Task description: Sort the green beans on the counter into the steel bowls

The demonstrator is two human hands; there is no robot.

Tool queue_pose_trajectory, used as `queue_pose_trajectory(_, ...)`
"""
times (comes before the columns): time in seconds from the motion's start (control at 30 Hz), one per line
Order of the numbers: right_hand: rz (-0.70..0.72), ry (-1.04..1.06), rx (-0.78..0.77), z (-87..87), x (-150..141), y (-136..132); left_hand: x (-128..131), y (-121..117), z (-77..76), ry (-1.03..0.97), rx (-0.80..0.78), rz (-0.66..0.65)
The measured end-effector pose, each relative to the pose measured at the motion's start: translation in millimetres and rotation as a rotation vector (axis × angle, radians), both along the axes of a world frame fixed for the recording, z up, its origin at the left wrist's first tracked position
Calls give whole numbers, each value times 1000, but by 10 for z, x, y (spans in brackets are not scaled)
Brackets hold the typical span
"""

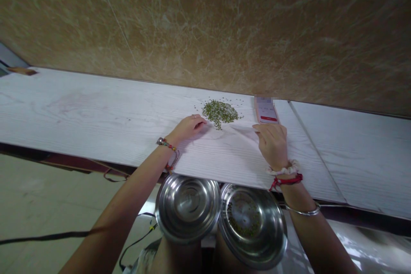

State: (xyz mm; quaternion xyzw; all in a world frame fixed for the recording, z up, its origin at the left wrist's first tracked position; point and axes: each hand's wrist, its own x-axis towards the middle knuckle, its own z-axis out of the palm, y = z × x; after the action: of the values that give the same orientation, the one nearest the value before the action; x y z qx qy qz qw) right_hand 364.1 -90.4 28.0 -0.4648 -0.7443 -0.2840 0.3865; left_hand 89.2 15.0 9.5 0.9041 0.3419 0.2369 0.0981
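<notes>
Head view: where are the beans (213, 110)?

They lie in a loose green heap on the white table (96, 111), between the two hands, with a few strays scattered round it and a small tail of them toward the person.

And the left hand (189, 127)?

It rests on the table just beside the heap, at its left. The fingers are bent inward; whether the tips meet, or pinch a bean, one cannot tell. A ring (195, 116) sits on one finger, and a beaded bracelet (169, 145) on the wrist.

What of the right hand (272, 142)?

It is to the right of the heap, apart from it, just below the phone (266, 110). Its fingers are curled too, and what they hold, if anything, cannot be made out. That wrist wears a pale scrunchie (285, 168), a red cord (290, 179) and, farther up, a bangle (305, 211).

The phone lies flat?

Yes, screen up, near the brown wall (205, 30), with a red bar showing.

Anything lower down?

Two steel bowls, side by side over the person's legs, near the table's front edge. The right bowl (272, 218) has more beans scattered in its bottom; the left bowl (188, 233) shows a shiny inside.
</notes>
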Motion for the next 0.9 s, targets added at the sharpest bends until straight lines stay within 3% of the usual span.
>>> queue_pose_trajectory(0.13, -40, -40, 14, 3, -15, -7, 5, -6, 13, 2, -7, -2)
queue_pose_trajectory(0.37, 59, -30, -16, 49, -98, -62, 1, -32, 32, 10, -10, 11)
queue_pose_trajectory(0.9, 90, -30, -32, 38, -141, -75, 3, -24, 14, -1, 14, 8)
